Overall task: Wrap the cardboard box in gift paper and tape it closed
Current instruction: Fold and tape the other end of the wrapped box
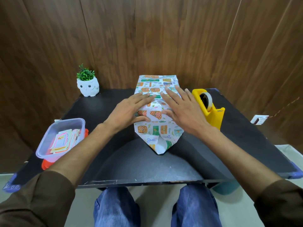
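Left hand (129,110) is lying flat, fingers straight, pressing the gift paper (154,128) down onto the box; it is gripping nothing. Right hand (183,112) is doing the same alongside, fingers spread. The box itself is hidden under the paper, sitting mid-table (131,161), long axis running away from the person. Near flap (161,145) is pointing toward the person, apparently untaped. Tape dispenser (211,110) is standing just beside the right hand, so that hand looks best placed to reach it.
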